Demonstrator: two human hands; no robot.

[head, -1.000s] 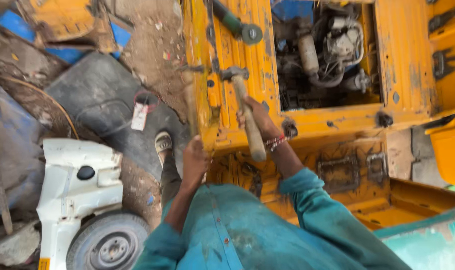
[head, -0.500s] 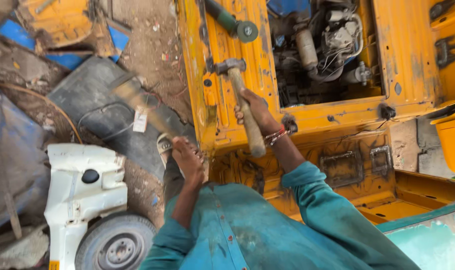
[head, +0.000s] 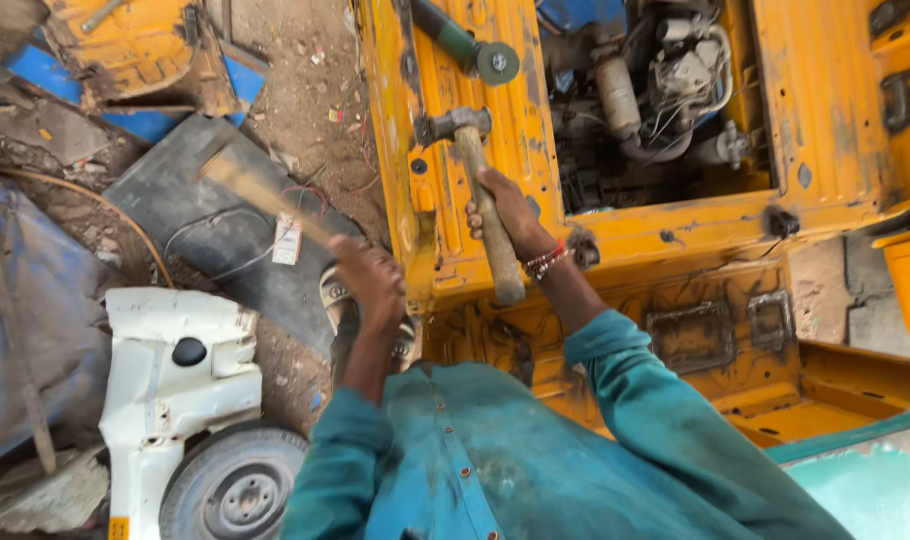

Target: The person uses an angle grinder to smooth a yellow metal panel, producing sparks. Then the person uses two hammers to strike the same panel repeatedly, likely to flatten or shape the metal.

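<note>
Up above the right hand [head: 510, 215] sits the steel head of a hammer [head: 475, 190], and the fingers are wrapped tight round the middle of its wooden handle, with the butt end poking out below the wrist. That hammer head is right against the worn yellow body panel [head: 445, 240], just beside a small dark hole in the metal. Further up from the hammer there's a green-bodied angle grinder [head: 470, 45] lying across the same panel, disc end pointing right

Over to the left, the left hand [head: 370, 280] is closed round a second wooden handle [head: 265, 195], which runs up and away to the left and looks blurred, so can't really tell what's on the far end of it. This hand is off the panel's left edge, over the dirt and a sandalled foot [head: 340, 300]

Right of the hammer hand is an open bay with an engine [head: 665, 90], hoses and wires all visible. Left of the left hand there's a black mat [head: 195, 235] with a paper tag on it, and below that a white vehicle panel [head: 170, 370] sitting over a small wheel [head: 235, 490]
</note>
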